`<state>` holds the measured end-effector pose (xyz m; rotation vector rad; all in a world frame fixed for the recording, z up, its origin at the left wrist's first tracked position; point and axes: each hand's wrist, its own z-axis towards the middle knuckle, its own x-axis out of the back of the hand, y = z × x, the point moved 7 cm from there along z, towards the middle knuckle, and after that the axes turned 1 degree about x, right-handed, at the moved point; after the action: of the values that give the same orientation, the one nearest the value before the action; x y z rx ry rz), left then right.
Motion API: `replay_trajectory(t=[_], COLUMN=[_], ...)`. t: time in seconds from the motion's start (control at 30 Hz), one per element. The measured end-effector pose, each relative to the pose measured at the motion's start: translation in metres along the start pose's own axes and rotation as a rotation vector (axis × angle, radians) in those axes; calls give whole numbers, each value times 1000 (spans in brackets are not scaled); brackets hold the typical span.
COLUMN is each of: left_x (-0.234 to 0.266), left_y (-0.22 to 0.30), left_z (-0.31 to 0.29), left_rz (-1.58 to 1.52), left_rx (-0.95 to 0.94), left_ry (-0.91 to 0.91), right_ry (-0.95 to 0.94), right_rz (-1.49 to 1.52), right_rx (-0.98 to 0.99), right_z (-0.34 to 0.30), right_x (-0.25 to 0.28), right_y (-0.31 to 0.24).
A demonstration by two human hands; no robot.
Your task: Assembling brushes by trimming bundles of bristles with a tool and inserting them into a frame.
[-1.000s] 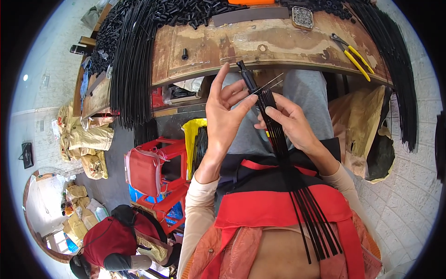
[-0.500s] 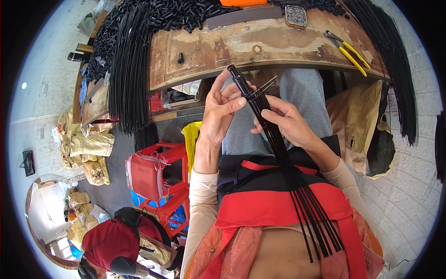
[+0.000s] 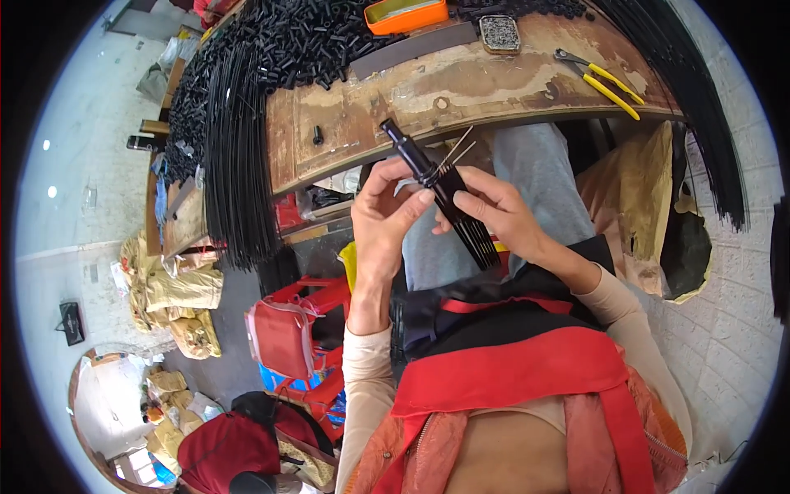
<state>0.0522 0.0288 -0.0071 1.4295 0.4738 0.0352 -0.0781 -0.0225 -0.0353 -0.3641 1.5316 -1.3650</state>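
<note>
Black rods (image 3: pixel 469 222) that trailed over the red apron (image 3: pixel 510 370) a second ago no longer lie across it; the bundle now slants over the lap, its near end by the black waist cloth. The left hand (image 3: pixel 380 210) is curled, thumb and fingers closed about the lower part of a black tube (image 3: pixel 405 148) at the rods' far end. The right hand (image 3: pixel 502 214) pinches the rods, thumb on top. Two thin wires (image 3: pixel 458 150) poke out beside the tube.

Both hands work just on the near side of the table (image 3: pixel 494 86). Its worn, blotchy wood lies open between a lone short tube (image 3: pixel 318 135) on the left and yellow-handled pliers (image 3: pixel 609 95) on the right; smooth black tubes (image 3: pixel 329 45) heap up on the far left.
</note>
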Motion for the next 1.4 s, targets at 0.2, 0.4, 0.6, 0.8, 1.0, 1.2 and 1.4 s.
replay_trajectory(t=[0.2,0.4,0.6,0.8,1.0,1.2,1.4], left_x=[-5,-5,-1,1,-5,-2,4], left_y=[11,4,-4,-8,-6,-7,-6], left_z=[-6,-1,10,17,22,22,22], left_rz=[-39,-129,-193,-61,-117,-141,-91], left_rx=[-27,75,132,140,156,186,168], left_ry=[76,106,82,56,-50,-6,-44], right_ry=[67,92,46,-6,-22,-8,-19], right_rz=[-40,-13,37,158,226,233,254], right_rx=[35,37,9,-34,-71,-97,-141], right_z=[0,9,18,25,28,29,31], right_x=[0,9,17,22,26,25,23], right_y=[-10,3,3,9,17,17,21])
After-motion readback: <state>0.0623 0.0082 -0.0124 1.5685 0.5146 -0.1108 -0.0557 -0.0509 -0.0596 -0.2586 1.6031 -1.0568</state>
